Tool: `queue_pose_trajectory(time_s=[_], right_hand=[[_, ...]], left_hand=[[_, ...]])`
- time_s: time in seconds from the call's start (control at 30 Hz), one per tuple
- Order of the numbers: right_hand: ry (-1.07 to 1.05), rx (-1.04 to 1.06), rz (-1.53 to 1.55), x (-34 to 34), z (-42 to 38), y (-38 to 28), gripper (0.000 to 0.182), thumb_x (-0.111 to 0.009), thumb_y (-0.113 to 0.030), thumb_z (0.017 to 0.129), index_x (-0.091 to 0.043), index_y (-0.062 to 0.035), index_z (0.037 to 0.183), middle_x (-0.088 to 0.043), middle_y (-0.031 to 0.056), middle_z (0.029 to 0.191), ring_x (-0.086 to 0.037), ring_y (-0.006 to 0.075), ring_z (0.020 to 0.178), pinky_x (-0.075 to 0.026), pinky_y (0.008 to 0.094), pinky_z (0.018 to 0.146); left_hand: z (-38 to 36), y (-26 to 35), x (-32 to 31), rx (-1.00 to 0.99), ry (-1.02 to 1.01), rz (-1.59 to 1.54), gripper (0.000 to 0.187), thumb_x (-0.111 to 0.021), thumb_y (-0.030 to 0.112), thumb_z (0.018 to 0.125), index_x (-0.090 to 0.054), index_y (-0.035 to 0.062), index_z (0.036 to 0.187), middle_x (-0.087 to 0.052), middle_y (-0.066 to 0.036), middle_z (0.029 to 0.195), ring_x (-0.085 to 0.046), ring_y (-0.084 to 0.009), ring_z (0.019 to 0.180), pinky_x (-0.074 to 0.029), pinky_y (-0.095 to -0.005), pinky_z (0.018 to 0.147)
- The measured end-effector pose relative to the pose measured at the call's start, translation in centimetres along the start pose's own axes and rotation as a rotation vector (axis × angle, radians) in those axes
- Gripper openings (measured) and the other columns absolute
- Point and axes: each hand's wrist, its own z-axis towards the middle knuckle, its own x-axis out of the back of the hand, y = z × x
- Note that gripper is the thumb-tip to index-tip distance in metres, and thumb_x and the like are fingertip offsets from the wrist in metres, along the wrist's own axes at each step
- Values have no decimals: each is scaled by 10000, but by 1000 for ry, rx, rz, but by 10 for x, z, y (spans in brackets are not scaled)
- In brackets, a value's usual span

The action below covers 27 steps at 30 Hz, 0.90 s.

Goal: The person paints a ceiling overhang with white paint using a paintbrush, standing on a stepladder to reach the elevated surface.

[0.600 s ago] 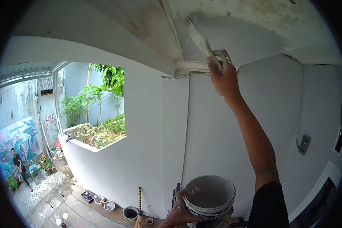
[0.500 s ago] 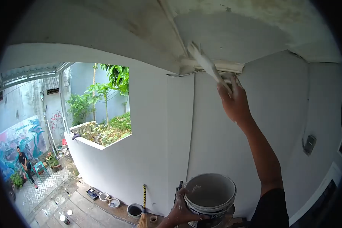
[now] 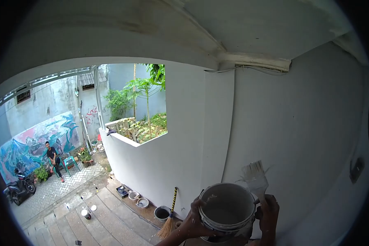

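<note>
My left hand (image 3: 194,221) grips the left side of a paint bucket (image 3: 227,207), its fingers over the rim. Pale paint coats the bucket's inner wall. Beside the bucket's right rim, my right hand (image 3: 268,211) is closed on the handle of a wide paintbrush (image 3: 255,178), held upright with whitish bristles at the top. Above and beyond are the ceiling (image 3: 250,24) and a ledge (image 3: 262,61) with loose wires under it.
A broom (image 3: 170,221) leans on the white wall (image 3: 184,135) near several tubs (image 3: 162,212). On the paved floor stands a white can (image 3: 86,214). Far left, a person (image 3: 52,156) sits by a mural, near a motorbike (image 3: 18,188). Plants show through the opening.
My right hand has come down from the ceiling with the brush to the bucket's right side. The view has shifted left, and the bucket is still in my left hand.
</note>
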Motion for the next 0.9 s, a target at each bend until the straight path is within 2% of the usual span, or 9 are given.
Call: queue_pose_trajectory(time_s=[0.03, 0.13, 0.23, 0.43, 0.53, 0.7, 0.77, 0.83, 0.9], right_hand=[[77, -61, 158, 2, -6, 4, 195, -642, -199, 935, -612, -9, 903, -537, 6, 687, -409, 43, 470, -311, 239, 416], [21, -58, 39, 17, -9, 7, 94, -635, -86, 901, -636, 7, 917, -570, -4, 759, -495, 33, 582, -367, 220, 474], [-20, 17, 129, 32, -4, 15, 149, -614, -22, 845, -628, -9, 993, -522, -29, 782, -444, 21, 545, -332, 215, 450], [-7, 189, 9, 74, 8, -25, 218, -664, 79, 793, -573, -4, 973, -633, 94, 859, -596, 101, 570, -443, 207, 412], [-64, 349, -63, 84, 12, -57, 241, -700, 65, 782, -574, -11, 973, -629, 102, 843, -664, 145, 640, -518, 230, 466], [-438, 843, -596, 55, 19, -98, 310, -775, -36, 776, -588, -24, 1023, -639, 135, 894, -728, 249, 773, -614, 330, 612], [-622, 824, -705, 35, 21, -98, 365, -766, -56, 804, -590, -42, 1123, -653, 163, 1022, -731, 281, 842, -614, 381, 718], [-741, 728, -716, 18, 21, -98, 411, -752, -63, 831, -593, -59, 1209, -663, 182, 1133, -731, 298, 898, -607, 417, 808], [-886, 818, -1170, 5, 21, -99, 395, -703, -150, 901, -586, -50, 1265, -679, 187, 1130, -682, 335, 1079, -543, 481, 953]], left_hand=[[1, -7, -2, -32, 14, -28, 1225, -992, 374, 546, -86, 98, 1323, -364, -250, 1405, -409, -361, 1341, -377, -471, 1103], [-7, -13, -6, 3, 17, -47, 1265, -988, 420, 522, -95, 96, 1357, -309, -271, 1412, -378, -396, 1350, -383, -495, 1093], [-15, -14, -15, -17, 45, -227, 1270, -994, 411, 504, -98, 118, 1354, -331, -222, 1387, -401, -345, 1329, -388, -465, 1084], [-29, -12, -23, -185, 180, -51, 1122, -973, 412, 562, -192, 205, 1340, -316, -247, 1430, -391, -397, 1349, -420, -503, 1059], [-15, 2, -24, -302, 182, -25, 1094, -969, 415, 569, -214, 220, 1336, -306, -257, 1443, -380, -412, 1359, -416, -514, 1066], [3, 15, -30, -429, 182, 1, 1046, -961, 420, 581, -251, 244, 1328, -288, -275, 1464, -363, -436, 1377, -411, -532, 1077], [3, 14, -34, -413, 176, -23, 1027, -959, 422, 586, -266, 254, 1325, -280, -282, 1473, -356, -446, 1384, -408, -539, 1081], [-15, 3, -40, -175, 134, -147, 980, -952, 425, 597, -297, 267, 1310, -258, -296, 1490, -328, -471, 1399, -389, -557, 1096], [-18, 1, -43, 63, 91, -266, 934, -945, 428, 608, -329, 280, 1294, -236, -310, 1507, -300, -495, 1414, -370, -576, 1112]])
